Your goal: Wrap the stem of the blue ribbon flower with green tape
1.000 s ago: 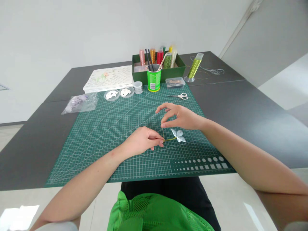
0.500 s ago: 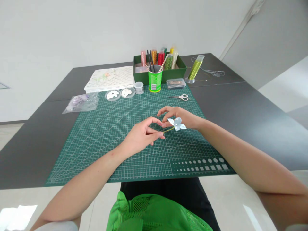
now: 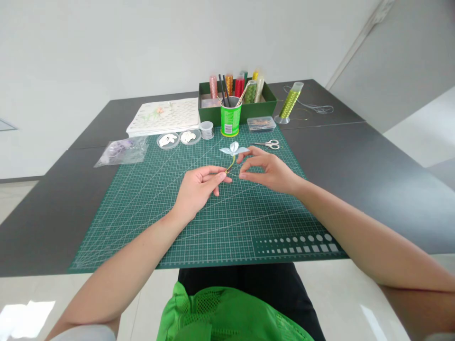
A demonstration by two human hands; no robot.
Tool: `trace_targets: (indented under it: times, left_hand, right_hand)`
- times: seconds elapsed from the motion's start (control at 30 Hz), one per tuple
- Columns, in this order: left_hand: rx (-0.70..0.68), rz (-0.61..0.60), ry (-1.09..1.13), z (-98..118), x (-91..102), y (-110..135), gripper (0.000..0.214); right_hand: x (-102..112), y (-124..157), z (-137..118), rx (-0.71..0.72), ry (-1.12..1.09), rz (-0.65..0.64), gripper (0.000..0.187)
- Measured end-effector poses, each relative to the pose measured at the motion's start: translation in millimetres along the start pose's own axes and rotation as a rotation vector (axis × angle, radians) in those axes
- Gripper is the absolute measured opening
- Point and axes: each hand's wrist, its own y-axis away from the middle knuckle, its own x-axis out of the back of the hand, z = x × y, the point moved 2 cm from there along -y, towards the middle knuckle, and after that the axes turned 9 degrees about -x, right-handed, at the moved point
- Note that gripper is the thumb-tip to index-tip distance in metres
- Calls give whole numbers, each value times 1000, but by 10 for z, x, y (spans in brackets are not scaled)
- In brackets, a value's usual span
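Plainly, well left of the bright green cylindrical can (image 3: pixel 226 124) lies a clear plastic bag (image 3: pixel 133 154) with something purple inside. Nearer the can, still on its left, sit two shallow clear dishes (image 3: pixel 161 145) of white pieces. The person's left hand (image 3: pixel 195 187), on the near side of the can, pinches the green stem of a pale blue, petalled flower (image 3: pixel 233 148) standing just in front of it. Right of the flower, the right hand (image 3: pixel 270 171) curls thumb and forefinger close together; whether they grip a fine thread, I can't tell. White-handled metal scissors (image 3: pixel 273 144) lie to the can's right.
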Motion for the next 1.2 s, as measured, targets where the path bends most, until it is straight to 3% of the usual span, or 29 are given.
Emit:
trace_targets:
  times: [0.27, 0.4, 0.5, 0.7, 0.87, 1.03, 1.2]
  left_hand:
    - [48, 52, 82, 5, -1, -41, 32]
    - [55, 50, 44, -12, -19, -31, 29]
    - [68, 3, -36, -19, -38, -13, 26]
    - [129, -194, -299, -62, -82, 27, 20]
    - [140, -316, -370, -124, -98, 49, 18]
    - [138, -374, -436, -158, -102, 66, 18]
    - [57, -393, -562, -123, -121, 74, 17]
  right_hand:
    - [-41, 83, -236, 385, 304, 171, 11]
    - [-53, 140, -319, 498, 429, 273, 12]
    - [-49, 179, -365, 480, 542, 299, 17]
    - [-51, 192, -369, 356, 568, 173, 22]
    - [-84, 181, -355, 388, 602, 103, 30]
    - [-106, 169, -319, 387, 570, 28, 30]
    - [-127, 161, -294, 282, 495, -9, 27]
